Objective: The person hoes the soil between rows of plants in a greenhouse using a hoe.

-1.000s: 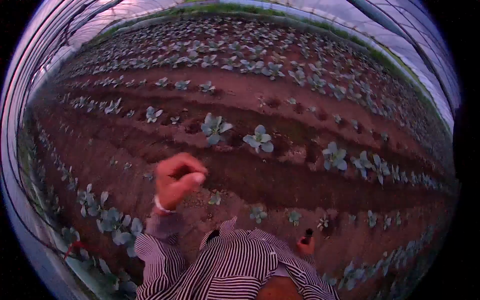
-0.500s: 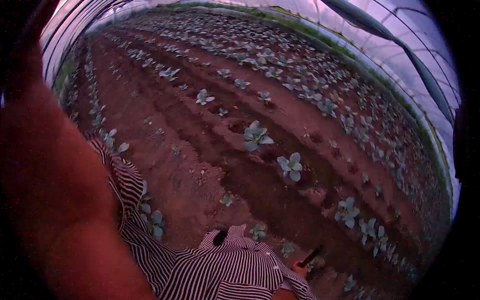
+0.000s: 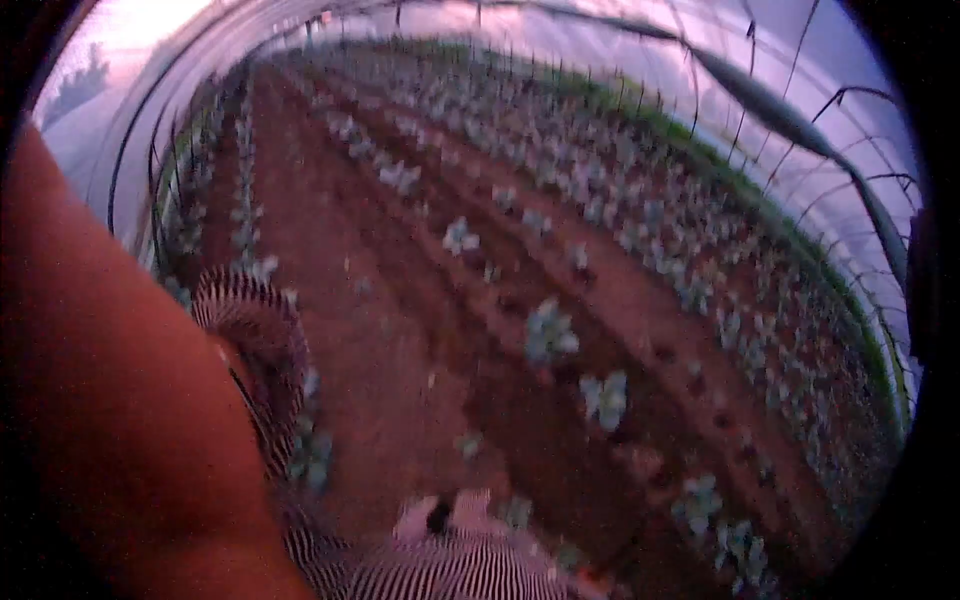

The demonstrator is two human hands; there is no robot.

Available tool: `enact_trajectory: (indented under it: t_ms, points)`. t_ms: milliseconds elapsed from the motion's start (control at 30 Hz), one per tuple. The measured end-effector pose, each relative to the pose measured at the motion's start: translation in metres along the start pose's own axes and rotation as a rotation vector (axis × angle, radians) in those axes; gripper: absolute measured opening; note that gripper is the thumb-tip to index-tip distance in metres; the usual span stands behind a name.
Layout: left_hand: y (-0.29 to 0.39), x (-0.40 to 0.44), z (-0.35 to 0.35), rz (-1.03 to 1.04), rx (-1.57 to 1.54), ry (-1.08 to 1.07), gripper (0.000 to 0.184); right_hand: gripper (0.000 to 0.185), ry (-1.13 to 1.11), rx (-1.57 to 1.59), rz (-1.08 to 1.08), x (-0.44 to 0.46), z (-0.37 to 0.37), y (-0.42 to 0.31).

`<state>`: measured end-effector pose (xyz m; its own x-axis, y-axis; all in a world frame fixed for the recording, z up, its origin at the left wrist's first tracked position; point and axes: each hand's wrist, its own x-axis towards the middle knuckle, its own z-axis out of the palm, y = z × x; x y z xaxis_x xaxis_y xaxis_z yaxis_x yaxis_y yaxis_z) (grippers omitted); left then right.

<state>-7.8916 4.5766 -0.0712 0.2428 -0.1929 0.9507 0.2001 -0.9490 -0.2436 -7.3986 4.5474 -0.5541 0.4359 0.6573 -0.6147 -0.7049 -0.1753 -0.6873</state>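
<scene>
A bare raised arm [image 3: 140, 400], which looks like my left, fills the left side of the head view; its hand lies outside the picture. My right hand [image 3: 592, 580] shows only as a small blurred patch at the bottom edge, beside my striped shirt [image 3: 450, 570]. Half a second earlier its fingers were wrapped round a dark stick-like handle; motion blur now hides the fingers and nearly all of that handle. Closest to this hand are small leafy seedlings [image 3: 568, 553] in the soil. Larger cabbage-like plants [image 3: 604, 400] grow farther up the row.
Long rows of leafy plants [image 3: 640, 215] run away through a plastic-covered tunnel with curved ribs [image 3: 690, 80]. Brown soil [image 3: 380, 420] and darker furrows lie between them. A rolled sheet [image 3: 770, 100] hangs along the upper right, above a grassy edge [image 3: 660, 100].
The view has tilted up and blurred, so the plants sit lower in the picture. My right hand has slipped to the bottom edge, and its handle no longer shows clearly.
</scene>
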Motion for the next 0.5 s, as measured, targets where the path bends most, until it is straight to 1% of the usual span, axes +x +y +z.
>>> enact_trajectory:
  t_ms: [33, 100, 133, 200, 500]
  points:
    - [-0.005, 0.006, -0.001, -0.02, -0.002, -0.004, 0.034, 0.021, 0.011, -0.01, 0.002, -0.007, 0.002, -0.007]
    - [-0.001, 0.037, 0.01, 0.003, -0.002, -0.065, 0.033, 0.022, 0.007, -0.005, 0.011, -0.012, 0.003, -0.015]
    - [-0.003, 0.039, 0.0, 0.02, 0.0, -0.074, 0.033, 0.022, -0.004, 0.003, -0.001, -0.009, 0.018, -0.016]
    - [0.006, 0.057, 0.0, 0.024, -0.004, -0.106, 0.033, 0.023, 0.001, 0.001, -0.004, -0.015, 0.013, -0.02]
    - [0.035, 0.083, 0.007, -0.005, 0.036, -0.176, 0.032, 0.027, -0.02, -0.067, -0.01, -0.027, -0.004, -0.036]
